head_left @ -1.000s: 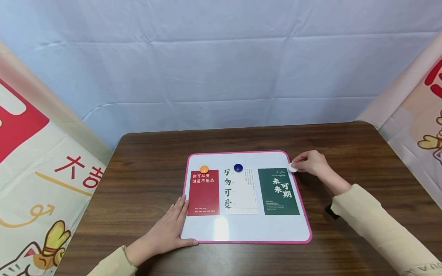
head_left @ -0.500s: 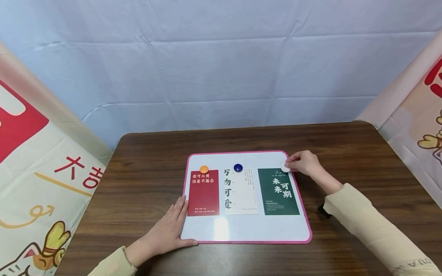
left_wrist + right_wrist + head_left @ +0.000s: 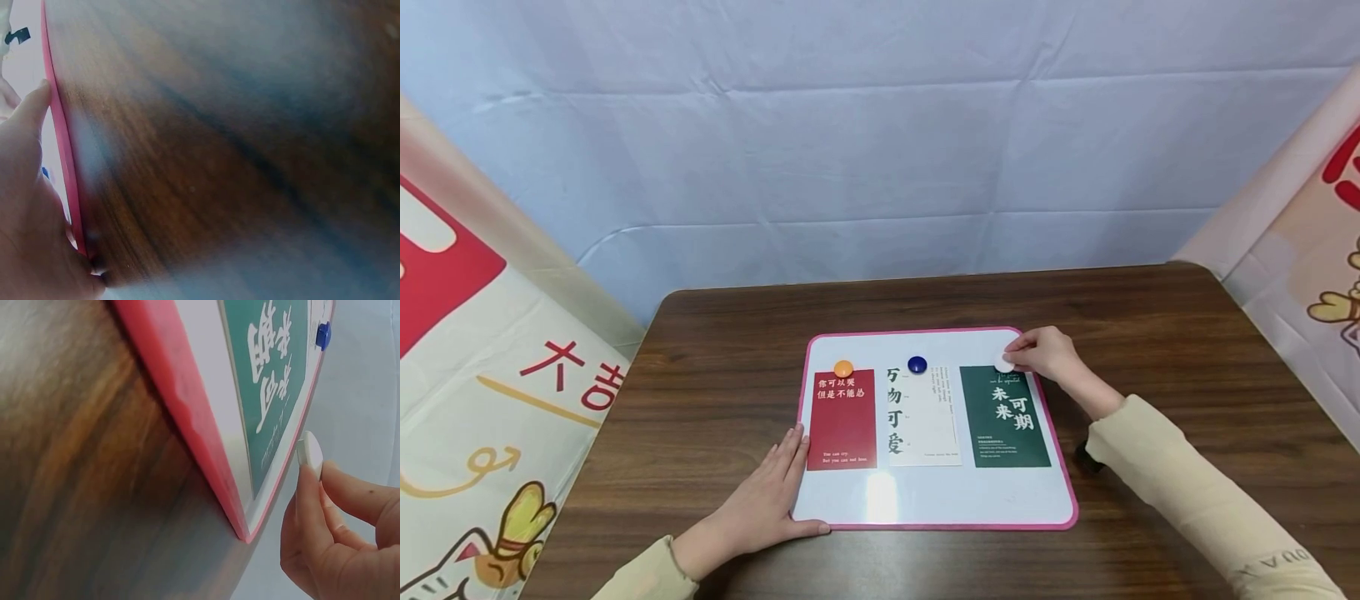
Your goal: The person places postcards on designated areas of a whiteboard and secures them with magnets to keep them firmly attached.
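Note:
A pink-rimmed whiteboard [image 3: 940, 498] lies on the table, carrying a red card [image 3: 842, 425], a white card [image 3: 928, 425] and a green card [image 3: 1006, 429]. My right hand [image 3: 1047, 354] pinches a round white magnet [image 3: 1003, 363] between thumb and fingertips at the green card's top edge. The right wrist view shows this white magnet [image 3: 310, 452] held on edge close over the board. My left hand [image 3: 763, 496] rests along the board's lower left corner with fingers straight, the thumb on its front rim. An orange magnet [image 3: 843, 368] and a dark blue magnet [image 3: 917, 364] sit on the tops of the red and white cards.
The brown wooden table [image 3: 715, 358] runs around the board. A pale cloth [image 3: 880, 167] hangs behind it, and printed cloths [image 3: 490, 400] stand on both sides. A black band-like item shows under my right sleeve [image 3: 1187, 492].
My right hand has carried the white magnet left, from the board's right rim to the top middle of the green card. The left hand stays in place.

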Demonstrator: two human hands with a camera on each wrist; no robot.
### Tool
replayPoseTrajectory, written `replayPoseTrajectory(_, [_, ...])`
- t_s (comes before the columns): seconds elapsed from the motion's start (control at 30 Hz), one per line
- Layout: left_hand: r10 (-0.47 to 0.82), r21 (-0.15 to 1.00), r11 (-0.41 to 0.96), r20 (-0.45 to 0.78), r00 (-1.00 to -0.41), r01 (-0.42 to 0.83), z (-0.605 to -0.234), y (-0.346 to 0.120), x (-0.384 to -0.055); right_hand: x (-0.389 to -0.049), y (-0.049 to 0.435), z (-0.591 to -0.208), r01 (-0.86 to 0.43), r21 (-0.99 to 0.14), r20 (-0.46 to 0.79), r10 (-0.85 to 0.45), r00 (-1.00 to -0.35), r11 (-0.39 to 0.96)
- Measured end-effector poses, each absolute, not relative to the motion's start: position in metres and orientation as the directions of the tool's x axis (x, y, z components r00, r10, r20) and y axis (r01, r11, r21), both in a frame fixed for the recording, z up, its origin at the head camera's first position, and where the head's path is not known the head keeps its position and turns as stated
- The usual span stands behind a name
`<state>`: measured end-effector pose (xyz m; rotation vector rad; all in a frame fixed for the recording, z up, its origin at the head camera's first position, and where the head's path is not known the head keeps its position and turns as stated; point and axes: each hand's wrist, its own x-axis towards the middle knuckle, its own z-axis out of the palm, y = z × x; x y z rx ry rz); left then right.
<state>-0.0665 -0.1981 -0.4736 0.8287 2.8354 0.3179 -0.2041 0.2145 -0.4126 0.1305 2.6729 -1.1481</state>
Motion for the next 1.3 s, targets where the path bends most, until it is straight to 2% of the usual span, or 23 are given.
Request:
replayPoseTrajectory(0.43, [0.537, 0.251, 0.829, -0.107, -0.837, 0.5, -0.471, -0.197, -0.065, -0.211, 0.209, -0.424, 0.241, -0.729, -0.298, 0.02, -0.954, 0.641])
replayPoseTrajectory(0.9, [0.535, 0.242, 0.832, -0.108, -0.838, 0.5, -0.471, -0.196, -0.065, -0.213, 0.205, -0.425, 0.203, -0.723, -0.276, -0.008, -0.961, 0.66])
replayPoseTrajectory(1.3, [0.541, 0.253, 0.826, -0.105, -0.834, 0.504, -0.475, -0.198, -0.066, -0.215, 0.202, -0.424, 0.22, -0.686, -0.295, 0.011, -0.955, 0.693])
